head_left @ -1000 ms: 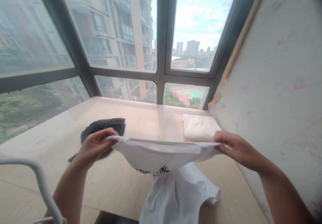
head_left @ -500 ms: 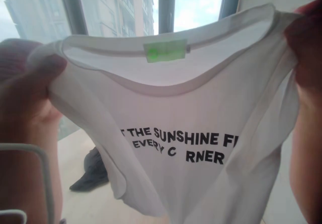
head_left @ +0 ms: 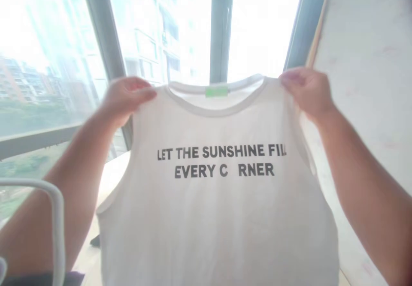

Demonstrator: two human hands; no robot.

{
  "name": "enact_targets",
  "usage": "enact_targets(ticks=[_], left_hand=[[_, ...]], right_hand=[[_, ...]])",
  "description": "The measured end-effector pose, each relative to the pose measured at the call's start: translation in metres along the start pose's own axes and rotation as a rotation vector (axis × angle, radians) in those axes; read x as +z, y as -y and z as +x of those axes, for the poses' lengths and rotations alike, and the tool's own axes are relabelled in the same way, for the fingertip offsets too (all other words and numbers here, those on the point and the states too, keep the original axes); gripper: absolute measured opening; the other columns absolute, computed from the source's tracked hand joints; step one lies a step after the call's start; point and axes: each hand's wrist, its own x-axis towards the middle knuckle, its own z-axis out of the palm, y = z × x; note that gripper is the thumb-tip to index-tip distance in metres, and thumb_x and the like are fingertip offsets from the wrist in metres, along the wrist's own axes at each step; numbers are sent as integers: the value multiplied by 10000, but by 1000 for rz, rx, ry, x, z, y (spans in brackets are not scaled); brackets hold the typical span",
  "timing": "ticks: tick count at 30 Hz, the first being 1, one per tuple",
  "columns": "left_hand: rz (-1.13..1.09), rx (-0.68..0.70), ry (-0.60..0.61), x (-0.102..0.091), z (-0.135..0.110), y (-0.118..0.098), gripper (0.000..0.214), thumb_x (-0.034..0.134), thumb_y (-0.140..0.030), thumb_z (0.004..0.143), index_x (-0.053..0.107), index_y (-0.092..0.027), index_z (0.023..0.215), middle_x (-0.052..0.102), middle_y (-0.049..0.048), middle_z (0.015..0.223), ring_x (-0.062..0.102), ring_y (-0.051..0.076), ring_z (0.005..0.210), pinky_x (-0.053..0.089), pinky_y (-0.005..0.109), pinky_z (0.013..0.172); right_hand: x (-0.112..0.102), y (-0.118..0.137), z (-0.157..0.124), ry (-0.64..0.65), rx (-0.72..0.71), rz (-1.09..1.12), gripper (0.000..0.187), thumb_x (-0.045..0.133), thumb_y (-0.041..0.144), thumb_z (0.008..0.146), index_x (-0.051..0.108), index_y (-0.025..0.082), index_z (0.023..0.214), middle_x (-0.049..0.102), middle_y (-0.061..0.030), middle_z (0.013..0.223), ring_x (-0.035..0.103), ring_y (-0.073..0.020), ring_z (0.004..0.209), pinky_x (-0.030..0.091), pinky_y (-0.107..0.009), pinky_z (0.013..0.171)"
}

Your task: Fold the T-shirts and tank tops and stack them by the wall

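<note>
A white sleeveless shirt (head_left: 219, 217) hangs spread out in front of me, its printed front facing me. Black lettering runs across the chest, and a green label (head_left: 216, 91) sits inside the back of the neckline. My left hand (head_left: 130, 97) is closed, pinching the shoulder on the left side. On the opposite shoulder, my right hand (head_left: 307, 88) grips the cloth between thumb and fingers. The shirt's lower hem is out of frame.
Tall windows (head_left: 220, 28) with grey frames stand behind the shirt, and a pale wall (head_left: 370, 84) is at the right. A pale surface (head_left: 112, 174) shows behind the shirt, with a dark item (head_left: 95, 241) mostly hidden. A white curved bar (head_left: 58, 226) is at lower left.
Both hands have moved away from me, carrying the shirt farther off. The shirt is now stretched flatter, so the lettering shows in full width and more of the body is visible.
</note>
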Motion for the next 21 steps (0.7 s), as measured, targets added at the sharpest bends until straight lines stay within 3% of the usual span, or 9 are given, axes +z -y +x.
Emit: enact_targets(ticks=[1, 3, 6, 9, 11, 13, 15, 18, 21], left_hand=[[45, -37, 87, 13, -8, 9, 443, 652, -361, 855, 658, 24, 1074, 642, -9, 843, 621, 79, 707, 477, 268, 713], [142, -103, 233, 49, -27, 39, 251, 698, -261, 781, 713, -29, 877, 673, -3, 781, 619, 91, 680, 488, 242, 693], [289, -167, 303, 112, -58, 101, 39, 672, -117, 731, 709, -119, 744, 698, 34, 764, 662, 180, 773, 523, 304, 778], [404, -197, 289, 163, -95, 147, 227, 546, -137, 836, 709, -118, 992, 696, 136, 1058, 657, 263, 996, 500, 396, 911], [445, -193, 323, 184, -126, 160, 338, 487, -174, 889, 647, -124, 1182, 626, 169, 1249, 616, 283, 1121, 474, 420, 970], [459, -175, 420, 195, -168, 161, 368, 508, -205, 890, 625, -151, 1235, 608, 153, 1302, 593, 285, 1175, 457, 417, 1006], [461, -163, 537, 194, -220, 154, 361, 556, -218, 860, 652, -162, 1204, 639, 140, 1277, 599, 295, 1178, 455, 425, 1018], [500, -191, 631, 177, -315, 142, 417, 554, -277, 864, 642, -144, 1249, 618, 182, 1327, 572, 341, 1231, 442, 490, 1030], [632, -147, 653, 155, -402, 135, 509, 517, -444, 898, 586, -240, 1359, 511, 131, 1479, 477, 357, 1344, 377, 541, 1077]], right_hand=[[15, -16, -15, 119, 92, -67, 322, 537, 335, 919, 739, 143, 1079, 743, -28, 1070, 660, -162, 1029, 455, -302, 896], [55, -55, -53, 220, 190, -98, 201, 608, 206, 873, 758, 122, 977, 761, -75, 969, 679, -174, 920, 488, -349, 883], [123, -108, -108, 393, 371, -123, 173, 601, 118, 822, 759, 139, 890, 762, -81, 937, 681, -212, 924, 505, -379, 900], [173, -136, -154, 417, 453, -145, 304, 501, 83, 811, 738, 125, 997, 742, -121, 1044, 671, -232, 991, 505, -401, 927], [187, -139, -184, 451, 480, -145, 392, 461, 75, 799, 707, 119, 1102, 706, -142, 1157, 657, -232, 1047, 492, -416, 968], [186, -133, -219, 513, 478, -122, 426, 474, 101, 800, 680, 141, 1171, 675, -136, 1228, 640, -230, 1098, 486, -417, 999], [170, -118, -261, 590, 451, -81, 416, 502, 154, 822, 665, 184, 1204, 667, -104, 1248, 620, -226, 1154, 484, -413, 1025], [133, -83, -339, 718, 381, -30, 387, 457, 228, 899, 640, 222, 1240, 652, -75, 1283, 590, -228, 1224, 452, -450, 1085], [102, -43, -417, 929, 350, -53, 410, 433, 286, 956, 600, 257, 1329, 566, -62, 1425, 511, -232, 1332, 411, -435, 1133]])
